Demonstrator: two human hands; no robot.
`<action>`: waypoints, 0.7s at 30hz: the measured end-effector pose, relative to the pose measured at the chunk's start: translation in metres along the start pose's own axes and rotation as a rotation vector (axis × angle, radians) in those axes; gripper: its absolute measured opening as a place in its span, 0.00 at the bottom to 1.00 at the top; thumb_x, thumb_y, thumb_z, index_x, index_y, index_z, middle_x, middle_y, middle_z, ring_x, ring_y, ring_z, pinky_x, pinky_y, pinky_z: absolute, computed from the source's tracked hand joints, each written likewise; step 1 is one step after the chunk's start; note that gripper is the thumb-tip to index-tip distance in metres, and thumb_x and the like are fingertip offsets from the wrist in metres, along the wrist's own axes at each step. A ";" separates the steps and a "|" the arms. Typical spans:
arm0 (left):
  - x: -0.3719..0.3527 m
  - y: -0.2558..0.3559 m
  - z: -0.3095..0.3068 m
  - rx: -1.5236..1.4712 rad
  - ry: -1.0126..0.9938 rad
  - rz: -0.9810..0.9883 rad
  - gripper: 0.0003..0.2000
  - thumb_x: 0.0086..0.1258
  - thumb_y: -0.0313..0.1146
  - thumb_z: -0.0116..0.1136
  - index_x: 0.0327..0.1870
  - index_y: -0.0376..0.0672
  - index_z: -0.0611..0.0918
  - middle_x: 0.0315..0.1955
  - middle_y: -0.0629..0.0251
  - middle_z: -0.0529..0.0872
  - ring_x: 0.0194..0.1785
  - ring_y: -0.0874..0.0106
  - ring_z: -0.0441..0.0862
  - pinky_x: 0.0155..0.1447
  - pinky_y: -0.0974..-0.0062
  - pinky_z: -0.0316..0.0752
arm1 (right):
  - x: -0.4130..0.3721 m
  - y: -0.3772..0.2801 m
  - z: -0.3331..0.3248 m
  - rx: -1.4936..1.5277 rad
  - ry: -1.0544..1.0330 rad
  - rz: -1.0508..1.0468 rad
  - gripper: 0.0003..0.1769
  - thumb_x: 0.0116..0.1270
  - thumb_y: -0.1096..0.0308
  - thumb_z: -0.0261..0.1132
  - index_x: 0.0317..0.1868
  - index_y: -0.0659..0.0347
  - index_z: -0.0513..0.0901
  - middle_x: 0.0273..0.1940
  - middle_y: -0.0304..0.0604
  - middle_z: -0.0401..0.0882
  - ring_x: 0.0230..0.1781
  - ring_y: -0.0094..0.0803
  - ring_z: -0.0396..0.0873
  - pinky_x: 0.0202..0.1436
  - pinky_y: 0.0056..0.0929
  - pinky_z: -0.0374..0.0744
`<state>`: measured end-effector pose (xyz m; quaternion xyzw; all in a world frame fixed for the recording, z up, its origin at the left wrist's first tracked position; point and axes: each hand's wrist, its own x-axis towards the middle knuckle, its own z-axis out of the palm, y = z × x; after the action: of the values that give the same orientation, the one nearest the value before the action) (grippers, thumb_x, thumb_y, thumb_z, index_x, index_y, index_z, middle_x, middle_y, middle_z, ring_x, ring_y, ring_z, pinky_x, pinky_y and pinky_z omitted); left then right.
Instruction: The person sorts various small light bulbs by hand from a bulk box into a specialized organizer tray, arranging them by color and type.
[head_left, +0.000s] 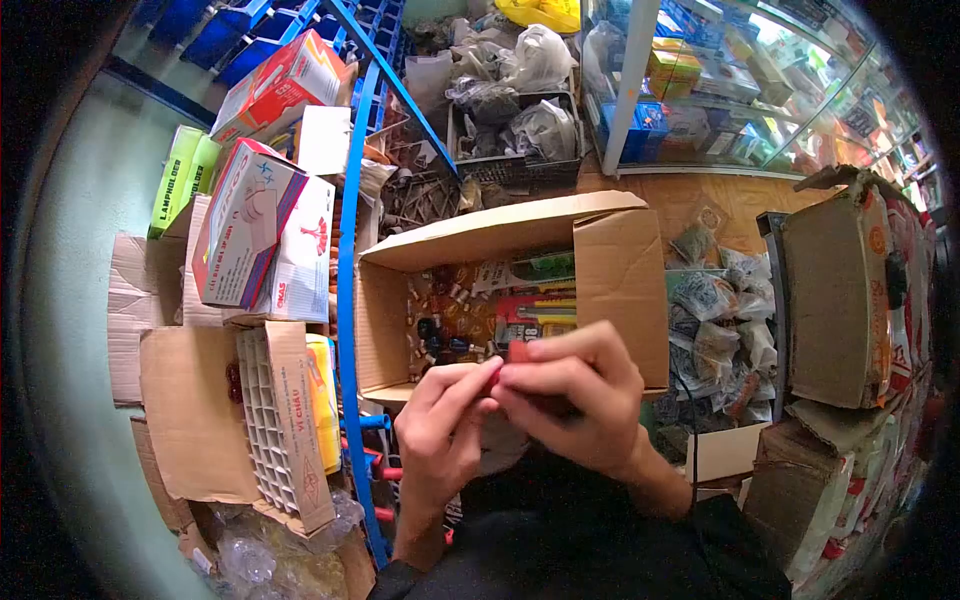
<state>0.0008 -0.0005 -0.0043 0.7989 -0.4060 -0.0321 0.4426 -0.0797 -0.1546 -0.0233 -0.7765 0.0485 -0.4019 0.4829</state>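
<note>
My left hand (440, 428) and my right hand (588, 402) meet at the near edge of an open cardboard box (620, 300). Pinched between the fingertips of both is a small red piece (517, 351); its kind is too small and too covered by fingers to make out. The right hand is slightly blurred. Beyond the fingers, the box holds small bulb-like parts (440, 290) with metal ends, yellow-and-red packaged items (540, 312) and a green item (545, 266) in clear wrap.
A blue metal post (350, 250) stands left of the box. Farther left are stacked boxes (250, 225) and a carton with white dividers (265, 420). Bagged parts (710, 310) lie to the right, beside another carton (835, 295). Behind are a black crate (520, 165) and a glass cabinet (720, 90).
</note>
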 end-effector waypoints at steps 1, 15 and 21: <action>-0.002 -0.001 -0.001 -0.012 -0.002 0.010 0.22 0.60 0.15 0.68 0.58 0.38 0.87 0.42 0.54 0.87 0.42 0.61 0.87 0.47 0.70 0.83 | 0.002 0.001 0.000 -0.014 0.009 0.026 0.15 0.53 0.72 0.84 0.40 0.58 0.89 0.43 0.48 0.82 0.42 0.35 0.83 0.44 0.28 0.82; -0.018 -0.025 0.021 -0.570 0.076 -0.036 0.17 0.63 0.23 0.72 0.54 0.37 0.89 0.45 0.59 0.86 0.48 0.69 0.84 0.55 0.73 0.79 | -0.014 0.012 0.007 0.945 -0.172 0.906 0.10 0.80 0.66 0.63 0.53 0.63 0.79 0.49 0.39 0.81 0.51 0.21 0.78 0.58 0.24 0.77; -0.030 -0.012 0.043 -0.597 0.236 -0.213 0.19 0.64 0.25 0.74 0.57 0.39 0.89 0.55 0.64 0.73 0.50 0.74 0.78 0.60 0.75 0.74 | -0.011 0.008 0.007 0.890 -0.177 0.878 0.10 0.84 0.63 0.58 0.53 0.62 0.76 0.48 0.38 0.79 0.52 0.21 0.76 0.59 0.24 0.75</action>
<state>-0.0296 -0.0061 -0.0480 0.6700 -0.2391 -0.1031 0.6952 -0.0798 -0.1487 -0.0376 -0.4394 0.1508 -0.0824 0.8817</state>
